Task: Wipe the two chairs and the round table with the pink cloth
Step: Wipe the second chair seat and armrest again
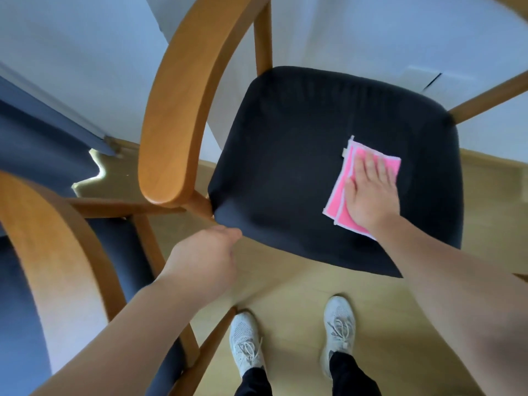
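Folded pink cloth (338,192), white-edged, flat under right hand (368,190), dark chair seat (285,167)

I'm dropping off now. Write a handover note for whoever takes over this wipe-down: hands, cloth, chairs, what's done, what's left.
Right hand: flat, fingers straight, pressing the pink cloth on the right part of the dark seat of the chair.
Left hand: grips that seat's near left corner.
Second chair: at the left, beside the first.
Done: seat wipe under way; how much is covered cannot be told.
Left: rest of this chair, the second chair, and the round table, which is not clearly in view.
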Available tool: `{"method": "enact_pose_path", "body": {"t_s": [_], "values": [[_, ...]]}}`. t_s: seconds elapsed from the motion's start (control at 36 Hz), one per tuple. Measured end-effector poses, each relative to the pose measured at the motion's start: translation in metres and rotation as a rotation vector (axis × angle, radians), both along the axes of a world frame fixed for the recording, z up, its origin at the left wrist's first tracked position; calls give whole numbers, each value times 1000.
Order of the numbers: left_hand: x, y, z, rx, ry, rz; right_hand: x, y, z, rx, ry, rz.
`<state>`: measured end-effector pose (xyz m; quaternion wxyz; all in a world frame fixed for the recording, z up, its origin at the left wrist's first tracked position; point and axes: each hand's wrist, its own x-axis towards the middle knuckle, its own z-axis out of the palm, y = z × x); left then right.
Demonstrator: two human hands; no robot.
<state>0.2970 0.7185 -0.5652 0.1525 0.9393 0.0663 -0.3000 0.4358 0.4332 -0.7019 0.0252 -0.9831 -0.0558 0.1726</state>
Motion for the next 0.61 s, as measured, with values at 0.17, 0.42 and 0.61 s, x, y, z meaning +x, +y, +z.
{"method": "enact_pose_path", "body": {"t_s": [0.17, 0.42, 0.61], "values": [[-8, -10, 17, 6, 14, -28, -31, -39, 20, 62, 42, -134], [-18, -28, 97, -41, -59, 74, -48, -13, 135, 347, 29, -335], [-28, -56, 208, -146, -207, 165, -78, 5, 262, 596, 124, -193]]}}
